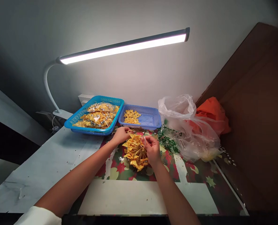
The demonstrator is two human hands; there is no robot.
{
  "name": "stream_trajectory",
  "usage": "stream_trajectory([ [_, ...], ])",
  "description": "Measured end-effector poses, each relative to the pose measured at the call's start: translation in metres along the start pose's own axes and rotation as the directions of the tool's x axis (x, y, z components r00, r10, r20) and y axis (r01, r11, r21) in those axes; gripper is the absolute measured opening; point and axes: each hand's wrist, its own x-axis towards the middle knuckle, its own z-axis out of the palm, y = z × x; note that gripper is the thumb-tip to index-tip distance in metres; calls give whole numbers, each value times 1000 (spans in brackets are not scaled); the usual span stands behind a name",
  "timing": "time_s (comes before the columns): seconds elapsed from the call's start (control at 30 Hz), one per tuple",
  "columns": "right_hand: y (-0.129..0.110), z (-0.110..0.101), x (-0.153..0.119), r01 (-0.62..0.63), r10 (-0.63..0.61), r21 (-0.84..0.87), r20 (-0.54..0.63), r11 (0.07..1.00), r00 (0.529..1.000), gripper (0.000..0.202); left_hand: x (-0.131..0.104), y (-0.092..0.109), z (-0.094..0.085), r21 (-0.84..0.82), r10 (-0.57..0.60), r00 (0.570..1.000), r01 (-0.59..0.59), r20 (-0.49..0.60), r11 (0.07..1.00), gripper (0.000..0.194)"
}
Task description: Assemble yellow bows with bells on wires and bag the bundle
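Observation:
A round bunch of yellow petal-like pieces on gold wire stems (136, 153) lies on the patterned table covering, its wires fanning out from the middle. My right hand (153, 151) is closed in a pinch at the bunch's right edge, thumb against forefinger. Just behind and left of the bunch is my left hand (121, 135), its fingers curled together beside some thin gold wires (140, 130). What lies between those left fingertips is too small to make out.
A blue basket (70, 123) holds bagged yellow pieces; a smaller violet-blue basket (153, 120) holds loose ones. Clear plastic bags (187, 134) and an orange bag (215, 114) lie at right, by a brown panel (258, 125). A lamp (124, 47) overhangs the table.

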Motion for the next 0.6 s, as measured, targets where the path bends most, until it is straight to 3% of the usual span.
stream_trajectory([
  [0.27, -6, -1, 3, -20, 20, 71, 5, 997, 1000, 37, 1, 4, -12, -278, -8, 998, 26, 65, 960, 27],
  [0.47, -12, 6, 9, -18, 16, 63, 32, 998, 999, 35, -19, 7, -31, -603, 68, 994, -1, 88, 798, 36],
  [0.6, -19, 18, 12, -23, 23, -2, 50, 1000, 998, 33, -38, 10, -36, -714, 117, 985, 12, 130, 700, 35],
])
